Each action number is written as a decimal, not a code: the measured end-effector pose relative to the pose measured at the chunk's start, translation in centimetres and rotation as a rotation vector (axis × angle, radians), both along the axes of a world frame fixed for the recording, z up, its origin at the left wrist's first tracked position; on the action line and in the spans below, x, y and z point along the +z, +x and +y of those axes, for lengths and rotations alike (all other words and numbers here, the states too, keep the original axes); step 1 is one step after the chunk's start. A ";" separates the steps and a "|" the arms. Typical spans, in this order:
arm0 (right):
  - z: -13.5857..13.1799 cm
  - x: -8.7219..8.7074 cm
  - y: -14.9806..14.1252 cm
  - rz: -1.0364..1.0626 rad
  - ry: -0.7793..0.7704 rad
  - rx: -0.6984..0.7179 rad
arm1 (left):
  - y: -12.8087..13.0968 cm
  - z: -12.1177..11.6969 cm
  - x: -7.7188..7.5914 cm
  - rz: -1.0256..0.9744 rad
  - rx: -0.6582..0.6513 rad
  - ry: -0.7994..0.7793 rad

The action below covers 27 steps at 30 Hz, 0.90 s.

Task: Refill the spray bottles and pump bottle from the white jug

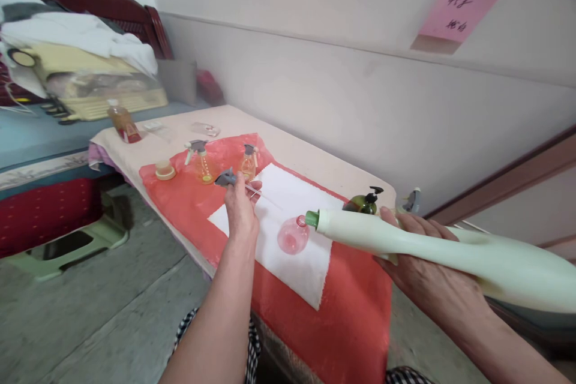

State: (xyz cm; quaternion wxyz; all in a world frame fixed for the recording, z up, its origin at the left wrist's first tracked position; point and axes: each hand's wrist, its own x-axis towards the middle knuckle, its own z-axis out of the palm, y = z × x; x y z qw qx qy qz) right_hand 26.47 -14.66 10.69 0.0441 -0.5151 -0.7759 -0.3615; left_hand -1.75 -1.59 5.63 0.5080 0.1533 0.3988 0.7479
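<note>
My left hand (243,204) is closed around a grey spray head (225,178), its thin tube pointing right. My right hand (432,258) grips a pale green jug (369,231) by the handle. The jug lies nearly level, and its darker green spout comes close to the mouth of a clear pink bottle (293,236). Whether spout and bottle touch I cannot tell. That bottle stands open on a white cloth (297,192). Beyond my left hand are two spray bottles with yellowish liquid, one (204,167) to the left and another (247,163) nearer.
Red plastic sheeting (360,288) covers part of the table (310,153). A dark green pump bottle (363,203) stands behind the jug. On the left are a round tub (165,170) and an amber bottle (123,122). The wall runs along the table's far side; a stool (67,252) stands left.
</note>
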 end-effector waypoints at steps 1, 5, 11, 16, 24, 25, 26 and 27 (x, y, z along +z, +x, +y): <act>0.0 0.0 0.0 0.013 -0.011 -0.002 | 0.0 0.0 0.0 -0.001 0.000 0.001; 0.1 0.0 0.0 0.040 -0.019 -0.005 | 0.0 0.0 -0.1 0.001 0.003 0.007; 0.1 0.2 0.1 0.019 -0.007 0.002 | 0.0 0.0 -0.1 -0.002 0.007 0.001; 0.1 0.2 0.1 -0.035 0.023 0.002 | -0.1 0.0 -0.2 0.004 0.000 0.008; 0.0 0.1 0.2 -0.041 0.018 -0.011 | -0.1 -0.1 -0.2 0.014 0.005 0.007; 0.0 0.1 0.3 -0.042 0.016 -0.013 | -0.1 -0.1 -0.2 0.013 0.005 0.007; 0.0 0.1 0.3 -0.040 0.013 -0.014 | -0.1 0.0 -0.2 0.012 0.007 0.007; 0.0 0.1 0.3 -0.037 0.011 -0.013 | -0.1 0.0 -0.2 0.011 0.008 0.008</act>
